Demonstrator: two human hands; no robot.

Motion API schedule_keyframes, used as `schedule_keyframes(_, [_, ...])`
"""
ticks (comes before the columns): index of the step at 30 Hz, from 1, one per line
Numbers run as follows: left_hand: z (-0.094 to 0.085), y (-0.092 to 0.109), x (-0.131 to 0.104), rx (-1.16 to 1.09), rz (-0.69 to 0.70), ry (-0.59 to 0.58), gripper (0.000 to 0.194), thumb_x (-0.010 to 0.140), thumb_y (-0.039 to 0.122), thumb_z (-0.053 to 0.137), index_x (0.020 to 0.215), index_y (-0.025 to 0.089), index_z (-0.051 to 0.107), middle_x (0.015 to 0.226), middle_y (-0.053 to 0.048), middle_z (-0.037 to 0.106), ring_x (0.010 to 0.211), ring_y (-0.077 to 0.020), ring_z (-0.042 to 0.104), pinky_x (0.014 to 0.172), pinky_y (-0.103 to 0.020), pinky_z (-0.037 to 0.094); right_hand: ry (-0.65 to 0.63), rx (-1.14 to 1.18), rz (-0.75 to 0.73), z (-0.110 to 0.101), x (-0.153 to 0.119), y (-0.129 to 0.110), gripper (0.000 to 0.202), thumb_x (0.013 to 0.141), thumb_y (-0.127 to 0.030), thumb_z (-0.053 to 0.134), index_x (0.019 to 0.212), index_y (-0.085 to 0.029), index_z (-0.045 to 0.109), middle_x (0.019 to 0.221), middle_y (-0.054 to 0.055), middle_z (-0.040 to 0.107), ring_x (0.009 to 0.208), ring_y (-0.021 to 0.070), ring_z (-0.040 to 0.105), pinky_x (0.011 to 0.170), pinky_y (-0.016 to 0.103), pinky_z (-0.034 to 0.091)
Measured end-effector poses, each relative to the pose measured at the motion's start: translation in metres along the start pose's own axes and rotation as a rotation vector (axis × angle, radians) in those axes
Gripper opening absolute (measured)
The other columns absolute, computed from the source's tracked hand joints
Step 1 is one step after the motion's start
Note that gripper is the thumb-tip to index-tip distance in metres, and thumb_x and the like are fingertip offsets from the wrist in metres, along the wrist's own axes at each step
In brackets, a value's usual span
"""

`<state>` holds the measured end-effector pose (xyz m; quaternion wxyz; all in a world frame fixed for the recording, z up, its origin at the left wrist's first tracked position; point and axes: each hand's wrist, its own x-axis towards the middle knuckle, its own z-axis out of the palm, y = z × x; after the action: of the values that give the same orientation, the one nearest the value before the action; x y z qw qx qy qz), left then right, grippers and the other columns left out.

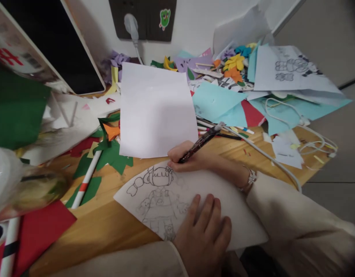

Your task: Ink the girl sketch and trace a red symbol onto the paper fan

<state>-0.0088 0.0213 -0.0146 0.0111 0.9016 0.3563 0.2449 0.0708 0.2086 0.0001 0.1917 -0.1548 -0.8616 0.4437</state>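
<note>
In the head view, my right hand [187,156] is closed around a dark patterned pen [200,143]. Its tip, hidden by my fingers, is near the head of a line-drawn cartoon figure [160,179] with a bunched side plait. The head and plait have dark outlines; the body, clothes and small animal shapes are in fainter grey lines. This drawing is on a white sheet of drawing paper [237,207] with a curved outline. My left hand [204,231] lies on that sheet, palm down, fingers spread, beside the figure's lower part. A blank white sheet [154,111] lies just beyond my right hand.
Green paper scraps [116,157] and a striped white stick [87,179] lie left, near red paper [44,234] and a plastic container [4,181]. A dark-screened device [56,42] leans behind. Light-blue paper [217,100], paper flowers [234,63] and a white cable [266,157] occupy the right.
</note>
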Motion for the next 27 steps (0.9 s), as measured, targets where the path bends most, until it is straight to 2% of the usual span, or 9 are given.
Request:
schedule_keyframes(14, [-0.0069,-0.0023,0.0023,-0.031,0.019,-0.056,0.032,0.095,0.032,0.049,0.121,0.016,0.056,0.132,-0.016,0.059,0.127,-0.0331,0.051,0.108,-0.052,0.022,-0.005,0.017,-0.08,-0.0022,0.0021,-0.0042,0.034,0.083,-0.01,0.052,0.06,-0.018,0.028,0.059,-0.008,0.027,0.053,0.0038,0.028,0.051,0.02,0.024])
schedule_keyframes(27, [-0.0086,-0.0022,0.0013,-0.068,0.026,-0.105,0.044,0.091,0.042,0.05,0.124,0.014,0.054,0.136,-0.019,0.055,0.131,-0.0365,0.046,0.11,-0.055,0.016,0.002,-0.043,-0.087,-0.0019,0.001,-0.0017,0.033,0.085,-0.011,0.049,0.062,-0.019,0.026,0.06,-0.007,0.026,0.055,0.0037,0.028,0.054,0.02,0.026])
